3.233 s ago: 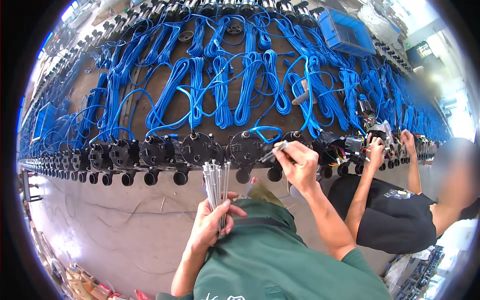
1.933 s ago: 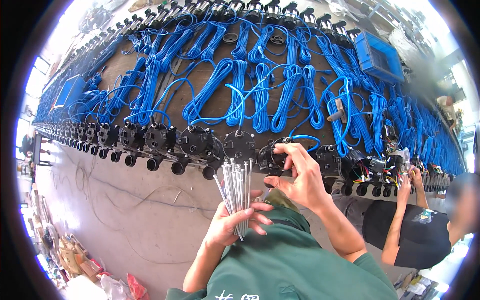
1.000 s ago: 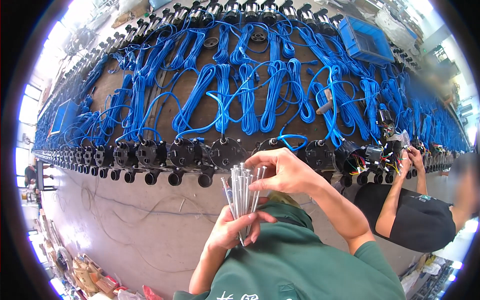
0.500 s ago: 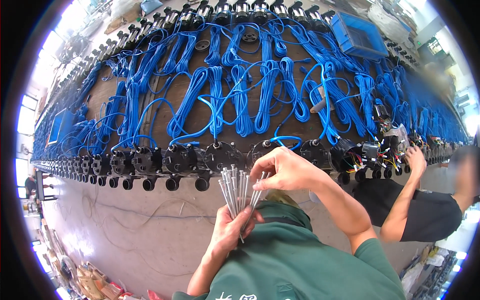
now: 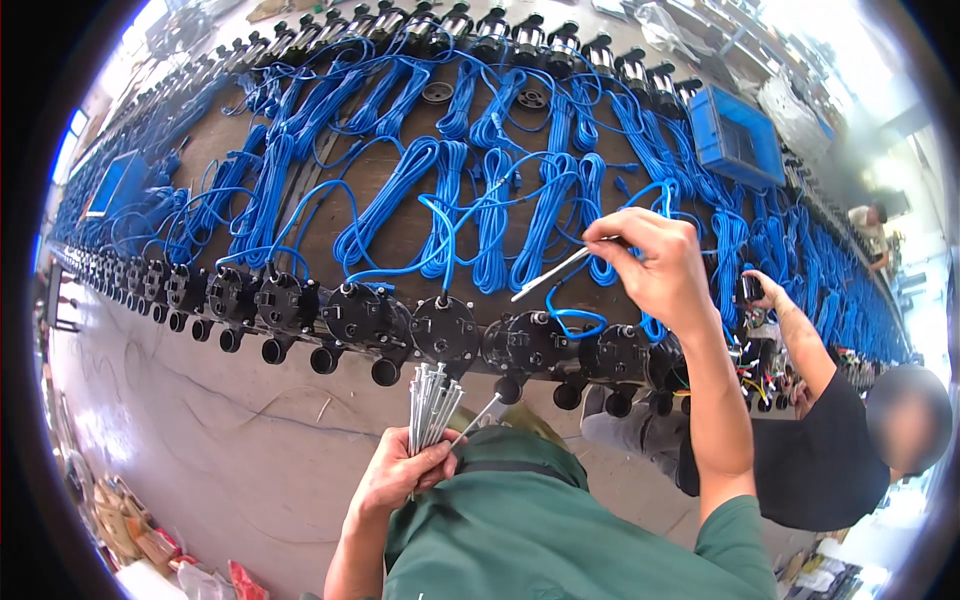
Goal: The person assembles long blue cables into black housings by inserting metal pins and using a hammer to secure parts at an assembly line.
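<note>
My left hand (image 5: 400, 470) is closed around a bundle of long silver bolts (image 5: 428, 408), held low in front of my green shirt. Their heads point up, and one bolt leans out to the right. Raised over the table's near side, my right hand (image 5: 662, 262) pinches a slim silver bolt (image 5: 550, 275); whether a second lies against it I cannot tell. It slants down to the left, above a black round motor housing (image 5: 525, 342) with a blue cable. Another black housing (image 5: 445, 328) stands just left of that one, its cable rising from the top.
Coiled blue cables (image 5: 390, 200) cover much of the brown table (image 5: 320, 225). Black housings line its near and far edges. A blue crate (image 5: 735, 140) stands at the far right, another blue bin (image 5: 117, 185) at left. A co-worker in black (image 5: 790, 455) works close on my right.
My right hand has drawn away from the bundle, up and to the right, carrying a bolt. My left hand has shifted slightly left and down with the rest.
</note>
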The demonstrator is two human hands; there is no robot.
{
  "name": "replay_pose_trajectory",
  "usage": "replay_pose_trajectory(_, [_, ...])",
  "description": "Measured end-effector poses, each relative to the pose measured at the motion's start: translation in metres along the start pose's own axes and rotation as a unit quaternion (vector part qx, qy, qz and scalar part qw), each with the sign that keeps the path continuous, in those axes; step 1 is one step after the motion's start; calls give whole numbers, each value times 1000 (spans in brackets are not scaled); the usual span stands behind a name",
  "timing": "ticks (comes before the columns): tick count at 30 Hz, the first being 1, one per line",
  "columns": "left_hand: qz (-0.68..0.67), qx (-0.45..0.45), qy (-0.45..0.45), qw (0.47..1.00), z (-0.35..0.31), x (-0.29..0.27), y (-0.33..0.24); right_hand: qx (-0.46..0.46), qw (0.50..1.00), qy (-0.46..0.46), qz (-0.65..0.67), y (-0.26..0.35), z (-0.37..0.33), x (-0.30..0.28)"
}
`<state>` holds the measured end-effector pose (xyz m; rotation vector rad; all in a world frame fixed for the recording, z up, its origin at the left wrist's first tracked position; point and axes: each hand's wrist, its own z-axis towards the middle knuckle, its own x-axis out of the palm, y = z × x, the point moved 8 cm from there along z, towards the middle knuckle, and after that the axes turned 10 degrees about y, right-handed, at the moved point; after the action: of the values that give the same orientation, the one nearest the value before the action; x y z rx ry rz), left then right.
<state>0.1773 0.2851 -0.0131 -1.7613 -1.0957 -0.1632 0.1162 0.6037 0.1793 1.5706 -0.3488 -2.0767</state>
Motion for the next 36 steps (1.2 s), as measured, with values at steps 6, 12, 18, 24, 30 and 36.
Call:
replay_pose_trajectory(6, [-60, 41, -16, 997, -2, -5, -4, -121, 983, 135, -15, -5, 28, 66])
replay_pose_trajectory(12, [-113, 81, -28, 990, -5, -15, 4, -170, 968, 182, -16, 6, 27, 79])
replay_pose_trajectory(18, [-182, 71, -22, 981, 1, -6, -4, -239, 929, 281, -41, 34, 3, 82])
replay_pose_trajectory(24, [-182, 93, -11, 979, 15, 8, -16, -247, 934, 213, -147, 20, 24, 93])
replay_pose_trajectory(30, [-145, 83, -24, 986, 25, 17, -20, -269, 923, 236, -141, 23, 18, 92])
replay_pose_trajectory(36, [-149, 70, -26, 986, 35, 26, -16, -220, 912, 314, -145, -1, -6, 115])
